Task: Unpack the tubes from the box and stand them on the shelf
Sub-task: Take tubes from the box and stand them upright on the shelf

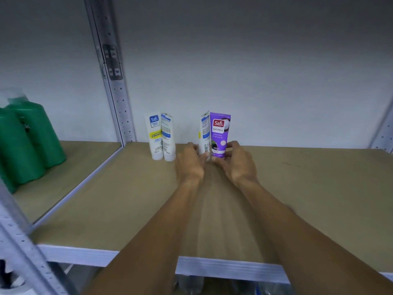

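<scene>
Two white tubes stand side by side at the back of the shelf (106, 199): one with a yellow band (154, 137) and one showing its printed back (168, 138). To their right, my left hand (190, 163) grips a third white tube (204, 133) near its base. My right hand (236, 162) grips a purple tube (220, 133) touching it. Both held tubes stand upright, cap down, near the back wall. The box is not in view.
Green bottles (27, 143) fill the neighbouring shelf bay on the left, beyond a perforated metal upright (119, 99). Another upright (385, 133) stands at the far right. The brown shelf board extends bare to the right of the tubes and toward the front edge (223, 267).
</scene>
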